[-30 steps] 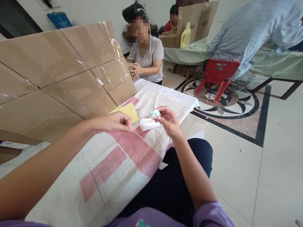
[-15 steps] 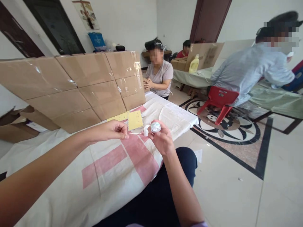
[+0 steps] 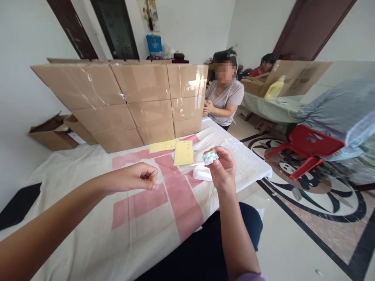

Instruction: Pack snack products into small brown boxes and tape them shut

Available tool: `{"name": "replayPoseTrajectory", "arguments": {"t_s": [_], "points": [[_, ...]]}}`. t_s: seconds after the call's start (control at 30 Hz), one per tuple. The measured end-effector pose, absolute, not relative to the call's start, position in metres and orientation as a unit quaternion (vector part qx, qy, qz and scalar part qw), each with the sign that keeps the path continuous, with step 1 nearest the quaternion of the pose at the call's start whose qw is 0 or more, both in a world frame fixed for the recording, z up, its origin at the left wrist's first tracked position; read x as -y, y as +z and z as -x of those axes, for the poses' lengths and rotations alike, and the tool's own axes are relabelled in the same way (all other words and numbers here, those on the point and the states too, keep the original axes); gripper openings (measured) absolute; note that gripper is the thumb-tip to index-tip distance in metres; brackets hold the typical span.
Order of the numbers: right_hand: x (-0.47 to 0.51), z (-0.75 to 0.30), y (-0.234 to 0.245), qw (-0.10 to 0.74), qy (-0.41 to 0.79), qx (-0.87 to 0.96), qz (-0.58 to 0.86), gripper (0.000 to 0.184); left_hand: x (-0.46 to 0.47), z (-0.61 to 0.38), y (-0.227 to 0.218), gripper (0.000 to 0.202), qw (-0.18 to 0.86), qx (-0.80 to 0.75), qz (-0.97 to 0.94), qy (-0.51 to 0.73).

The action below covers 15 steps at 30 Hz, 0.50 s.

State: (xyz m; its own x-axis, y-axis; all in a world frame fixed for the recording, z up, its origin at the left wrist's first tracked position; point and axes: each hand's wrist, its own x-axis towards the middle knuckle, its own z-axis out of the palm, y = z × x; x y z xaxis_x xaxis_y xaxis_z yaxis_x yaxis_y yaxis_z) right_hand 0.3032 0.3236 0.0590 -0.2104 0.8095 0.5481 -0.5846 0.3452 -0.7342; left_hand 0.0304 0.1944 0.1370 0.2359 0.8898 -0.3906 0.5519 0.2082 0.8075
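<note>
My right hand grips a small white roll with green print, which looks like a roll of tape, between thumb and fingers above the table's right part. To its left, my left hand is closed in a pinch over the cloth. A tiny pale bit shows at its fingertips, too small to name. Behind the hands lie a yellow card with small dark marks and another yellow card. A white object, partly hidden by my right hand, rests on the cloth.
Stacked cardboard boxes form a wall along the table's far side. A white and pink cloth covers the table. Across from me sits a person in a grey shirt. A red chair with a seated person stands to the right.
My hands have moved apart, and the thin white strip that ran between them no longer shows there. The roll has turned so its printed side shows. The view has swung left.
</note>
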Motion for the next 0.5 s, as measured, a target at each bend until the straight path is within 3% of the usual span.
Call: {"name": "replayPoseTrajectory", "arguments": {"t_s": [0.3, 0.5], "points": [[-0.356, -0.332, 0.025, 0.290, 0.322, 0.878, 0.203, 0.036, -0.215, -0.003, 0.088, 0.044, 0.537, -0.606, -0.552, 0.198], [-0.383, -0.333, 0.001, 0.261, 0.223, 0.903, 0.259, 0.020, -0.260, -0.015, 0.054, 0.039, 0.590, -0.549, -0.555, 0.205]]}}
